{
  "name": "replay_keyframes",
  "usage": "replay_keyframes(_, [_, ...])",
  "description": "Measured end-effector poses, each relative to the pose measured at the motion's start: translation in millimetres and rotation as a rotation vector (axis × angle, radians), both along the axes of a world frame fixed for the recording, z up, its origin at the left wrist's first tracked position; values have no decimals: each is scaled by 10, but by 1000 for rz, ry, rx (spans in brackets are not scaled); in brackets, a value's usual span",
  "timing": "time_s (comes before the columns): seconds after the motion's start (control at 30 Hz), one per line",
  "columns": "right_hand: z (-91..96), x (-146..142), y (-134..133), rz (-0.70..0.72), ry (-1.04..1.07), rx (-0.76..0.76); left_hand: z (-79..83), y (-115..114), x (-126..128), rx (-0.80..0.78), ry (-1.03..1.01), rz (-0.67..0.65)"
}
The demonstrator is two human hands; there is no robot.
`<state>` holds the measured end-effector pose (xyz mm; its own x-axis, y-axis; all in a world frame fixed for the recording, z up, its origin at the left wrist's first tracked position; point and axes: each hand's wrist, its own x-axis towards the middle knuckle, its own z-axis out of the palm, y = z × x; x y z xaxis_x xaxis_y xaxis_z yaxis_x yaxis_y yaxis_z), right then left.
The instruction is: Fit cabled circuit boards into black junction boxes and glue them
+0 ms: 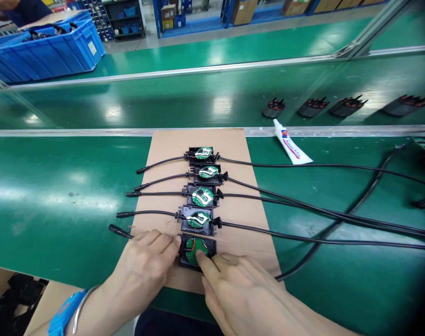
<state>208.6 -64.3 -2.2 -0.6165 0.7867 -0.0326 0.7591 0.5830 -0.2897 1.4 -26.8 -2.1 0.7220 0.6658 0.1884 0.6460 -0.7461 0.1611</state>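
Several small black housings, each with a round green circuit board and black cables out both sides, lie in a row on a brown cardboard sheet. My left hand grips the left side of the nearest housing, fingers curled against its edge. My right hand lies beside it, its index finger pressing down on that housing's green board. The housing just behind it carries white glue on its board, as do the others farther back.
A white glue tube lies right of the cardboard on the green bench. Black cables run off to the right. Dark round parts sit on the conveyor behind. Blue crates stand at far left.
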Motion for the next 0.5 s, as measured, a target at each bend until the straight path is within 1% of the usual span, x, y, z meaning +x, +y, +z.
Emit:
replay_keyframes(0.1, [-21,-20,-10,3,3,6,0,-57,63,99,190,-19])
replay_keyframes(0.17, [-40,-23,-31,4,1,23,-6,-81,89,143,246,-17])
replay_keyframes(0.23, [-57,-14,-52,5,-1,50,1,-89,85,139,270,-8])
replay_keyframes(0.33, [-51,8,-60,-10,12,94,26,-111,28,94,230,26])
replay_keyframes(0.5, [39,-57,-47,-118,64,186,4,-222,-82,99,-5,37])
